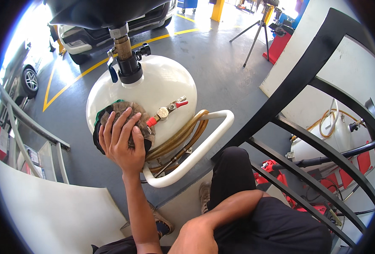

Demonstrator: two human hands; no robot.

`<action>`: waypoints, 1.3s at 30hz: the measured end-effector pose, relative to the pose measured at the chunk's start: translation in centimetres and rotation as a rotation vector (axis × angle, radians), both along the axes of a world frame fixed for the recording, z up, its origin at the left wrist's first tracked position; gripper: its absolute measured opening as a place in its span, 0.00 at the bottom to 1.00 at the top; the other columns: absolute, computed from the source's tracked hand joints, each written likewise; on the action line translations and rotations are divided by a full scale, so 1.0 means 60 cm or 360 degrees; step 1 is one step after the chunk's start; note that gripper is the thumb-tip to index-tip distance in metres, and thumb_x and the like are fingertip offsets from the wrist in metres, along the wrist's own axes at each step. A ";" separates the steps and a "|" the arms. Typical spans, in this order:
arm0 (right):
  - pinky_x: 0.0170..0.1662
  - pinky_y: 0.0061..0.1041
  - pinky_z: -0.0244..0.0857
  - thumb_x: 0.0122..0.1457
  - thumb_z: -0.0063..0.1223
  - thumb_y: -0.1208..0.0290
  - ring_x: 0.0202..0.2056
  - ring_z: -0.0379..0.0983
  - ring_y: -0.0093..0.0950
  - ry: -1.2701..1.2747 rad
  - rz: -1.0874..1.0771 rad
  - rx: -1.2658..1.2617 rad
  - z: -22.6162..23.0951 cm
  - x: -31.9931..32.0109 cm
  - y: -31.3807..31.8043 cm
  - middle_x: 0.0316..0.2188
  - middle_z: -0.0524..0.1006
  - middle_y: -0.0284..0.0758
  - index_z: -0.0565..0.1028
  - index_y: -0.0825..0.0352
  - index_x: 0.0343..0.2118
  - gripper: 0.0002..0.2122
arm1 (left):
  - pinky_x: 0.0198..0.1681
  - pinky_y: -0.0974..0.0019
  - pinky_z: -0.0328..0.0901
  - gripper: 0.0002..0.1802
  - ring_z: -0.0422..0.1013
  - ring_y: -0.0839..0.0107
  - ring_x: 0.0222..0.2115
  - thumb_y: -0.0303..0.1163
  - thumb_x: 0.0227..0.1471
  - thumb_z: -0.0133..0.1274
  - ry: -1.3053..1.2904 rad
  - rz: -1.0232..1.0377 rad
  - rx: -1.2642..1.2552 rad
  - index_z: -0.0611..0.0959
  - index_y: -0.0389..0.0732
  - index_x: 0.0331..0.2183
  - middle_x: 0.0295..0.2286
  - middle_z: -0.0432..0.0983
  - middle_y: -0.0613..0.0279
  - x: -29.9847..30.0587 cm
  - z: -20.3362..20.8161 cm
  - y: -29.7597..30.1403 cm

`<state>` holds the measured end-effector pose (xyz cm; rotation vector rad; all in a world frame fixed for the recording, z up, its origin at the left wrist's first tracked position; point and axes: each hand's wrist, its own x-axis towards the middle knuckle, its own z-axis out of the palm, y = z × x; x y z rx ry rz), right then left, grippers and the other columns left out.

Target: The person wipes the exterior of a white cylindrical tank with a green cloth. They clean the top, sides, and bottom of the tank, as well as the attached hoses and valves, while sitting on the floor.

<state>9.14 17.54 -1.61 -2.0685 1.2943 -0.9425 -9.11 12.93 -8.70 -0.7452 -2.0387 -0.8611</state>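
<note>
A rounded white tank (170,74) stands in front of me. My left hand (122,146) is over a bunched, dirty rag (130,109), brown with dark and green edges. Its fingers curve over the cloth against the tank's near left side. Right of the rag is a small brass valve (163,112) with red handles. On top of the tank rises a brass and black fitting (124,51) with a blue-black lever. My right arm lies bent across my thigh; the right hand (192,242) shows only partly at the lower edge, its fingers hidden.
A coiled amber hose (183,135) hangs by the tank's white tubular handle (204,155). Black metal railings (289,99) stand at my right, with a second white tank (327,137) beyond. Cars (79,42), a tripod (259,31) and yellow floor lines lie farther off. A metal frame (37,122) is at left.
</note>
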 end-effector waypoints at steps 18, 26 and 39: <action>0.32 0.30 0.67 0.64 0.67 0.58 0.27 0.78 0.30 -0.0057 -0.1670 -0.1243 0.090 -0.026 0.110 0.25 0.77 0.30 0.83 0.62 0.31 0.12 | 0.74 0.50 0.53 0.15 0.74 0.61 0.63 0.34 0.60 0.60 0.0005 -0.0018 0.0029 0.95 0.59 0.46 0.53 0.87 0.76 0.003 0.006 0.005; 0.33 0.31 0.74 0.57 0.69 0.79 0.27 0.82 0.33 -0.0713 -0.1768 -0.1439 0.098 0.003 0.134 0.27 0.84 0.37 0.84 0.71 0.32 0.03 | 0.74 0.47 0.53 0.22 0.70 0.58 0.66 0.39 0.64 0.59 -0.0069 0.0067 -0.0129 0.86 0.53 0.59 0.62 0.78 0.64 0.004 0.011 -0.004; 0.31 0.24 0.69 0.65 0.74 0.57 0.27 0.77 0.25 -0.2536 -0.0389 -0.1495 0.044 0.054 0.052 0.27 0.78 0.35 0.74 0.69 0.36 0.21 | 0.77 0.43 0.48 0.36 0.59 0.48 0.73 0.42 0.68 0.53 -0.0130 -0.0257 -0.0793 0.71 0.40 0.71 0.70 0.67 0.48 -0.070 0.066 -0.016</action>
